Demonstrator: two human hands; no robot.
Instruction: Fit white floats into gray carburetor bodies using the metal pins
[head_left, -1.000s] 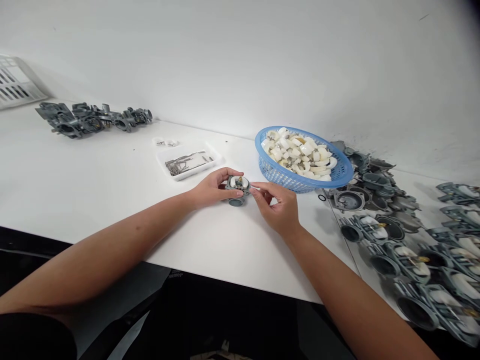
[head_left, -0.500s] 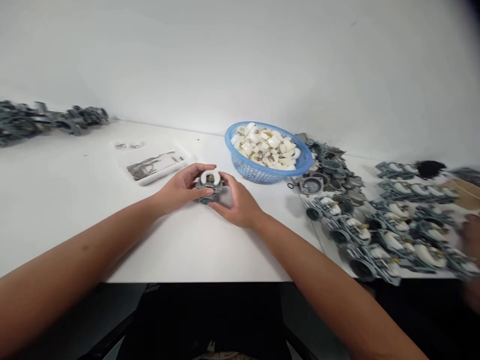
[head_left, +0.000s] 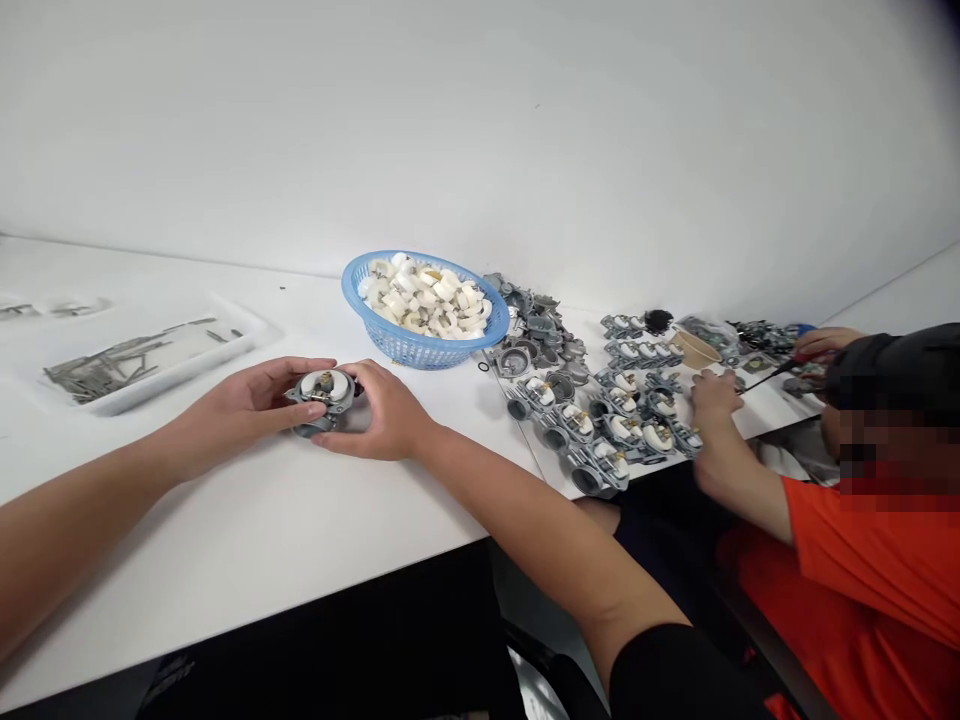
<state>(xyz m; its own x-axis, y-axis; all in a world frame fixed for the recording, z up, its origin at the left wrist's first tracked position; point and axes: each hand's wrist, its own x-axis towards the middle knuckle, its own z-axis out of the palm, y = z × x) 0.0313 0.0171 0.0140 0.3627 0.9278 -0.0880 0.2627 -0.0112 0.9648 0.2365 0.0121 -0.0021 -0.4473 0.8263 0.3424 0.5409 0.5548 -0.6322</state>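
Observation:
A grey metal carburetor body (head_left: 324, 392) with a white float on its upper face is held between my two hands, just over the white table. My left hand (head_left: 251, 402) grips it from the left, thumb across the near side. On the other side my right hand (head_left: 386, 412) has its fingers and thumb around the edge. Beyond my hands stands a blue plastic basket (head_left: 427, 350) heaped with white floats (head_left: 427, 298). To the left lies a shallow white tray (head_left: 150, 385) with thin metal pins (head_left: 112, 365) in it.
Grey metal bowls (head_left: 536, 335) are piled right of the basket. Rows of carburetors with floats (head_left: 577, 425) cover the table at right, near a small black heap (head_left: 658, 321). A co-worker in an orange shirt (head_left: 862, 560) sits there, holding a screwdriver (head_left: 772, 372).
My view has swung right, bringing the co-worker into sight and shifting everything leftward. Both hands still hold the carburetor body.

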